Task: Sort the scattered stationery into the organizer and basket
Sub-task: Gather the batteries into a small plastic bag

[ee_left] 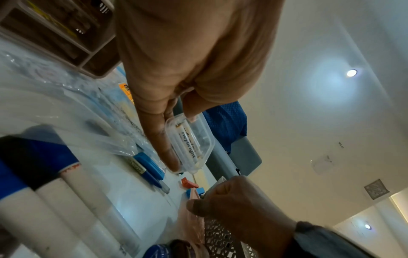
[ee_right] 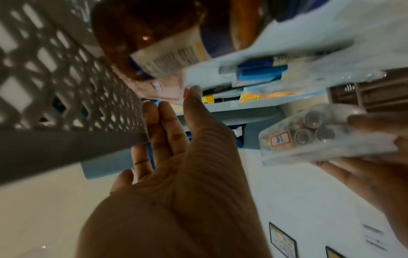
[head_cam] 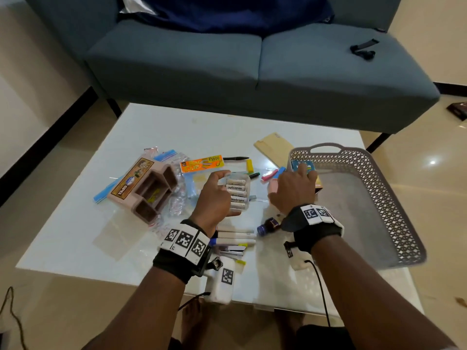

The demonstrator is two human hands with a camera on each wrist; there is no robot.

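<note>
Dim indoor light; ceiling spotlight (ee_left: 351, 73) flares, wrist views blurred, edges bent by wide lens

I count one organizer (head_cam: 149, 190) and one basket (head_cam: 379, 198) on one table (head_cam: 75, 236), one clear box (head_cam: 236, 192) of white sticks, one orange packet (head_cam: 201, 162), three white markers (head_cam: 236, 237) near me, one brown bottle (head_cam: 269, 224).

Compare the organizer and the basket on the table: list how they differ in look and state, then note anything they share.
The organizer is pinkish-brown with solid walls and several small compartments; the basket is grey, lattice-walled, with one open space. The organizer bears a printed label; the basket has none, but a handle slot. The basket already holds a box; the organizer's contents are unclear. Both are open-topped and stand on the table.
</note>
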